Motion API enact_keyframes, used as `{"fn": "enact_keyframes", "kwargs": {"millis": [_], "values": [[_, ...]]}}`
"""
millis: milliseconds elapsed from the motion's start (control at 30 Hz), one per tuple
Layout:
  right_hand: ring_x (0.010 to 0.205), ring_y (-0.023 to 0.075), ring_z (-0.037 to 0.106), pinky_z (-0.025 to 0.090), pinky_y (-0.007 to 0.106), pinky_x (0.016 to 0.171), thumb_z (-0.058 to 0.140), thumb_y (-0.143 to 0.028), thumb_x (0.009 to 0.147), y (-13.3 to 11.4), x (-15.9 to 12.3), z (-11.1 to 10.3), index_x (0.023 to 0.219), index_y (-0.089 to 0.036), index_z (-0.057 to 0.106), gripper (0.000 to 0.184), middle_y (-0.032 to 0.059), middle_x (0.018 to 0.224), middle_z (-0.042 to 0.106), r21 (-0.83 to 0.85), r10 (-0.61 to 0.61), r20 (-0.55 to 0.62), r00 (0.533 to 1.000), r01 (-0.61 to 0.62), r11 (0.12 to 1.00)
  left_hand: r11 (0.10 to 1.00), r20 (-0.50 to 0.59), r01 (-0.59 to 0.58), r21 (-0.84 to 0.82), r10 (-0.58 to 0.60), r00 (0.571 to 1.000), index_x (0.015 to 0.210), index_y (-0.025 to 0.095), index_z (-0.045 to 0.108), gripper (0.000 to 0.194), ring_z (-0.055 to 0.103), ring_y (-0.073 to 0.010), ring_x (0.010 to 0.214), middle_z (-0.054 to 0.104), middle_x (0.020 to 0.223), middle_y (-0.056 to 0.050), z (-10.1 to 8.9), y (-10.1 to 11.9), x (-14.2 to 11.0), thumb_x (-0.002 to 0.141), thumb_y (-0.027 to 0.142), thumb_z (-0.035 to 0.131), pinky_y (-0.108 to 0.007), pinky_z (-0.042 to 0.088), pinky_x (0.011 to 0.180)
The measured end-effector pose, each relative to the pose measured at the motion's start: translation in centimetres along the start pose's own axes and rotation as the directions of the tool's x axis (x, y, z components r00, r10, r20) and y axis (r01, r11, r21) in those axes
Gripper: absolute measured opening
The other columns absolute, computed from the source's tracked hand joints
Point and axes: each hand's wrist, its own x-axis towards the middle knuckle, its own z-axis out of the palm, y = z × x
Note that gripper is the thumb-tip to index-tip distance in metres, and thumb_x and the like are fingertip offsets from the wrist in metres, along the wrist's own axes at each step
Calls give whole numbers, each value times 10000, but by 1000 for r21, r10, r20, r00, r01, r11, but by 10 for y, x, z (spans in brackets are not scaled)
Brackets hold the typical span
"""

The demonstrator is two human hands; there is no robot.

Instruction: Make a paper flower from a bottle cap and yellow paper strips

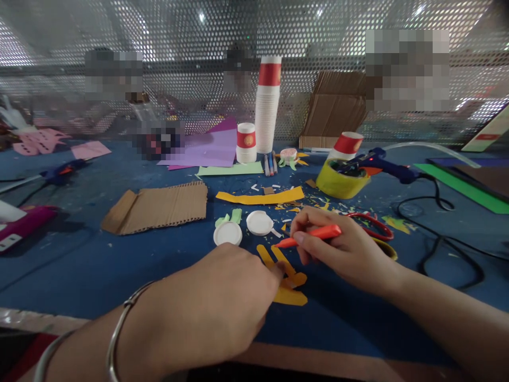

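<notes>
My right hand (330, 249) is closed around an orange-red marker (324, 232). Its tip meets the upper end of a finger-like strip on a yellow-orange paper cutout (292, 296), which lies flat on the blue table. My left hand (226, 297), with a bangle at the wrist, is curled and holds the cutout down with a fingertip. Most of its other fingers are hidden from view. Just beyond the left hand are two white round discs (260, 223), one with green paper pieces (235, 216) behind it. Red-handled scissors (374, 227) lie beyond my right hand.
A cardboard piece (167, 208) lies left, a yellow paper strip (260, 197) ahead among scraps. Behind stand a tall cup stack (267, 116) and a shorter cup (246, 143). On the right, a blue glue gun (392, 165) rests on a yellow tape roll (344, 183), its cable trailing.
</notes>
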Motion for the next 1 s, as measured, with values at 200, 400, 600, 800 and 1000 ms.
{"fn": "enact_keyframes", "kwargs": {"millis": [200, 400, 600, 800, 1000], "values": [[612, 135, 581, 466, 269, 605, 543, -276, 960, 4, -1, 1, 849, -225, 565, 124, -29, 660, 634, -43, -8, 17, 1000, 8, 999, 997, 42, -11, 76, 8, 999, 1084, 221, 707, 236, 640, -219, 573, 721, 737, -48, -2, 0, 1, 868, 213, 612, -332, 384, 528], [617, 134, 572, 465, 266, 599, 540, -276, 963, 9, -1, 2, 846, -230, 564, 128, -30, 678, 639, -47, -15, 41, 999, 17, 999, 992, 71, -10, 122, 2, 997, 1082, 217, 701, 218, 661, -223, 602, 734, 762, -41, -5, 3, 1, 887, 225, 603, -327, 373, 515], [623, 132, 571, 464, 270, 608, 537, -274, 969, 10, 1, 3, 843, -231, 563, 136, -34, 677, 640, -49, -22, 45, 999, 24, 999, 997, 58, -13, 81, 9, 998, 1077, 200, 692, 210, 640, -190, 580, 720, 753, -45, -3, 0, 1, 886, 218, 606, -303, 446, 577], [603, 123, 577, 469, 265, 592, 532, -283, 982, 12, 2, 4, 859, -228, 557, 137, -39, 669, 636, -34, -27, 59, 998, 29, 999, 997, 65, -17, 77, 12, 998, 1101, 194, 694, 240, 638, -184, 581, 719, 764, -52, -2, -1, 2, 879, 208, 604, -296, 444, 574], [594, 114, 595, 479, 245, 576, 530, -279, 984, 12, 3, 5, 870, -225, 550, 127, -37, 673, 648, 2, -13, 56, 998, 13, 1000, 997, 62, -20, 81, 15, 998, 1160, 202, 685, 289, 640, -189, 593, 728, 786, -57, 0, -2, 2, 884, 216, 601, -299, 433, 575]]}}
